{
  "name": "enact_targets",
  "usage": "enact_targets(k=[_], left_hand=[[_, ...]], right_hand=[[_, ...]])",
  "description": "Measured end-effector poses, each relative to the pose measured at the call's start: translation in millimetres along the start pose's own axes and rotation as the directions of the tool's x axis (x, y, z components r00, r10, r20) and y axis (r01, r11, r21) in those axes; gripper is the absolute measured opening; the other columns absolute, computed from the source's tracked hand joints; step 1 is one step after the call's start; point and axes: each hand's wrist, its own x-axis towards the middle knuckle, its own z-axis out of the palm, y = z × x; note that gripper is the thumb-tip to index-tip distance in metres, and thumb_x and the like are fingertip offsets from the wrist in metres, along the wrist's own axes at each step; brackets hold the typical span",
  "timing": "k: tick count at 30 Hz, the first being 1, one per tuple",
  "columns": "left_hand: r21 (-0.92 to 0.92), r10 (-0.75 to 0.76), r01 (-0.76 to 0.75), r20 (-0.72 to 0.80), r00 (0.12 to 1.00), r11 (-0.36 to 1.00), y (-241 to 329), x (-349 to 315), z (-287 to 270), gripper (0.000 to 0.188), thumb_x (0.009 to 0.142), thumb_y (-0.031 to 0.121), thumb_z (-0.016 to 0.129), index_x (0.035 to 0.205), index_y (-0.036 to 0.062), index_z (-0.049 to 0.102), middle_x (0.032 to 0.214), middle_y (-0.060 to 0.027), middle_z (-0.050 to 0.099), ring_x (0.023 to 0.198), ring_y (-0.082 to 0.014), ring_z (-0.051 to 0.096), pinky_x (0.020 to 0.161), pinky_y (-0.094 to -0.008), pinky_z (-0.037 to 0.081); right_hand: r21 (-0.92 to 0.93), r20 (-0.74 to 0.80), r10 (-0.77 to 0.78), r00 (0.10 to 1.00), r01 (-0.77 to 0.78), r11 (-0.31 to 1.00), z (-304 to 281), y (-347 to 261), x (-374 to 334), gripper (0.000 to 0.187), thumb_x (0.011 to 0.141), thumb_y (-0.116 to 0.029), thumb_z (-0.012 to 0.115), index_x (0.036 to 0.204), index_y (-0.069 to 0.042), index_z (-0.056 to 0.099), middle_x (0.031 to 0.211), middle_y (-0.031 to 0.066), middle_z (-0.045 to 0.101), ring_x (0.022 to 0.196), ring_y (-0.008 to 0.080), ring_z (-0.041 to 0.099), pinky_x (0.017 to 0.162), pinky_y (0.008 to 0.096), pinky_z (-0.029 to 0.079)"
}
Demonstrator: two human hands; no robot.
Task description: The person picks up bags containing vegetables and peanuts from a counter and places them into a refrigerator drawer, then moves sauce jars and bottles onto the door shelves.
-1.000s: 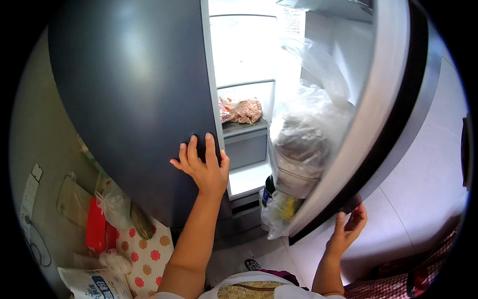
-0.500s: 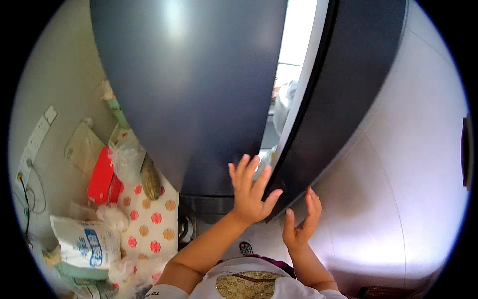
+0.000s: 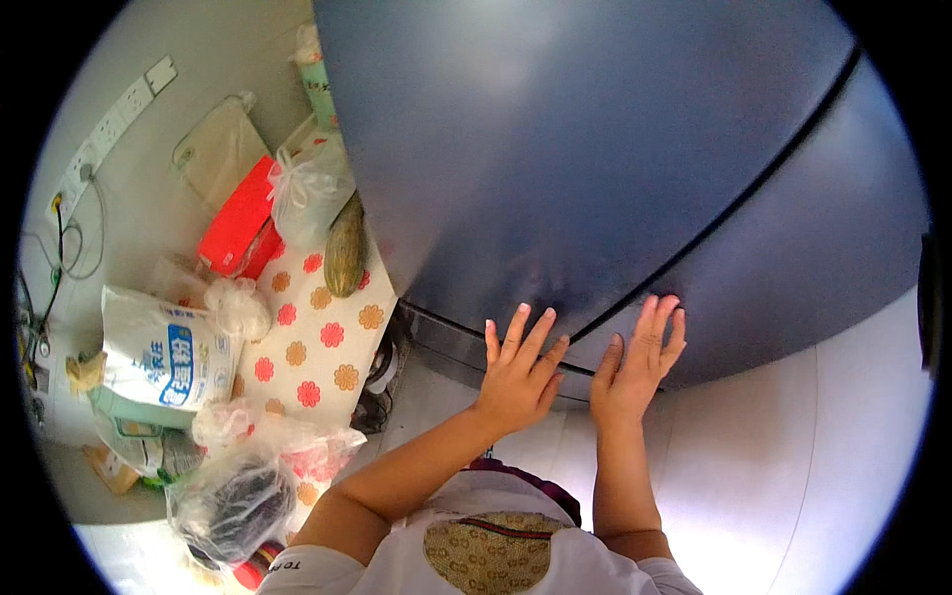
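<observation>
A dark blue-grey double-door refrigerator [image 3: 555, 139] fills the upper middle and right of the view, its two doors closed along a black seam. My left hand [image 3: 519, 372] lies with fingers spread at the lower edge of the left door, just left of the seam. On the other side of the seam my right hand [image 3: 640, 362] has its fingers stretched out against the right door's lower part. Neither hand holds anything. Whether every fingertip touches the doors, I cannot tell.
To the left, a flower-patterned table [image 3: 322, 342] bears a green squash [image 3: 345, 250], a tied white plastic bag [image 3: 309, 193], a red box [image 3: 236, 220], a white printed sack [image 3: 159, 347] and a clear bag with dark contents [image 3: 233, 506]. A power strip [image 3: 114, 129] with cords runs along the wall.
The gap between the refrigerator doors has closed, hiding the lit inside. My right hand has moved up onto the right door. The view has swung right, showing more of the table.
</observation>
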Motion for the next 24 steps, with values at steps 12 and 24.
enact_targets(k=[12,24], left_hand=[[0.020,-0.323,0.324,-0.014,0.946,0.946,-6,-36,6,0.066,0.070,0.019,0.070,0.131,0.0089,0.048,0.149,-0.0197,0.022,0.138,-0.0423,0.018,0.100,-0.0688,0.017],[-0.090,-0.794,0.864,-0.450,0.408,0.495,-31,-230,-100,0.054,0.072,0.010,0.070,0.123,0.0015,0.052,0.134,-0.0271,0.043,0.117,-0.0422,0.048,0.096,-0.0445,0.043]], right_hand=[[0.517,-0.185,-0.266,0.946,0.323,0.793,17,-5,-21,0.047,0.091,-0.013,0.053,0.132,0.003,0.036,0.140,0.0295,0.030,0.131,0.0404,0.032,0.106,0.0493,0.028],[0.954,0.271,-0.867,0.419,0.005,0.300,121,-206,-124,0.053,0.078,-0.013,0.068,0.126,-0.002,0.049,0.133,0.0241,0.041,0.116,0.0407,0.046,0.096,0.0446,0.040]])
